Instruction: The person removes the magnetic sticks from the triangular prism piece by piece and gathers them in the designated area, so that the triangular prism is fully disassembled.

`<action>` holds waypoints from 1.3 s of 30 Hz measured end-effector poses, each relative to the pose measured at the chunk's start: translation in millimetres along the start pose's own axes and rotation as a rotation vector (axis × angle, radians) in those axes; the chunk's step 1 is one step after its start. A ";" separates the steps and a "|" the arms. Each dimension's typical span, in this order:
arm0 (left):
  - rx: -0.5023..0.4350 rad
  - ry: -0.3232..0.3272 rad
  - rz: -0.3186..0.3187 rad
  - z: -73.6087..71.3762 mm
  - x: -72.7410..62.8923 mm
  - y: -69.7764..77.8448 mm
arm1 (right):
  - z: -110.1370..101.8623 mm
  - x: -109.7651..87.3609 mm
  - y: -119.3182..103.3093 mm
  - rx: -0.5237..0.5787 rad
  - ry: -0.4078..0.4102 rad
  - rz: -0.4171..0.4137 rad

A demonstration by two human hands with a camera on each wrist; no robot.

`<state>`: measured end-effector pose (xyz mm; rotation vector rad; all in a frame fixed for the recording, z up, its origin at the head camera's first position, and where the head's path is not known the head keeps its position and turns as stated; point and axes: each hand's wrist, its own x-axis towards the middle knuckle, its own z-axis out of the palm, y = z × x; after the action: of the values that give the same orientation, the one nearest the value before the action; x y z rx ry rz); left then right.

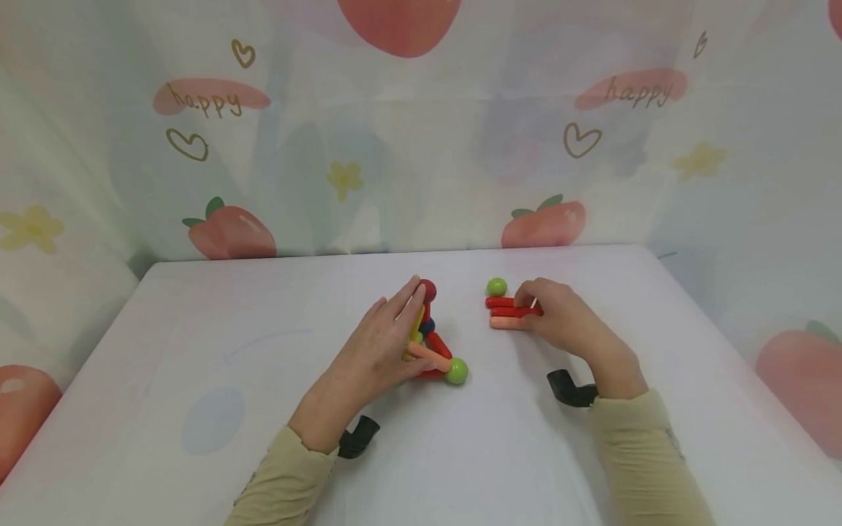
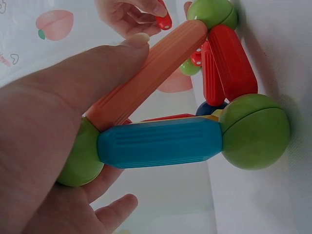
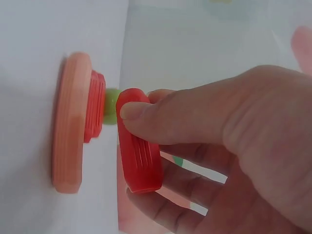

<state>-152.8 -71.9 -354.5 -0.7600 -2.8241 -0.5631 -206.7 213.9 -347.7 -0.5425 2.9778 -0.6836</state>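
Note:
My left hand (image 1: 378, 347) holds a structure of magnetic building sticks and balls on the table. Its thumb lies on a peach stick (image 2: 161, 66), with the fingers behind. In the left wrist view a blue stick (image 2: 161, 144) joins two green balls (image 2: 256, 131). A red ball (image 1: 428, 291) tops the far end, with a dark blue ball (image 1: 427, 326) below. My right hand (image 1: 559, 314) pinches a red stick (image 3: 139, 165) between thumb and fingers, raised off the table. Beside it lie a peach stick (image 3: 70, 126), another red stick (image 3: 95, 107) and a green ball (image 1: 496, 287).
A white cloth covers the table (image 1: 276, 314), and a printed curtain (image 1: 421, 146) hangs behind its back edge. Black curved pieces (image 1: 358, 437) show at both wrists.

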 end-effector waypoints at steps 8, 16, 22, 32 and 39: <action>0.002 0.009 0.005 -0.3 -0.8 -1.4 | 6.0 5.1 -0.4 0.016 -0.010 -0.032; 0.008 0.002 0.005 0.0 -0.5 -0.8 | 20.0 11.4 -0.1 0.016 -0.078 -0.048; 0.012 0.005 0.012 0.6 0.8 -0.1 | 23.8 11.3 3.3 -0.020 -0.107 -0.040; 0.008 0.007 0.005 0.0 0.3 0.5 | 19.9 10.4 1.9 -0.065 -0.174 0.116; 0.002 0.011 0.007 -0.2 -0.3 0.8 | 19.1 9.9 1.9 -0.105 -0.186 0.141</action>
<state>-152.1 -71.4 -354.2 -0.7634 -2.8101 -0.5614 -214.5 204.2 -365.4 -0.3737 2.8547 -0.4416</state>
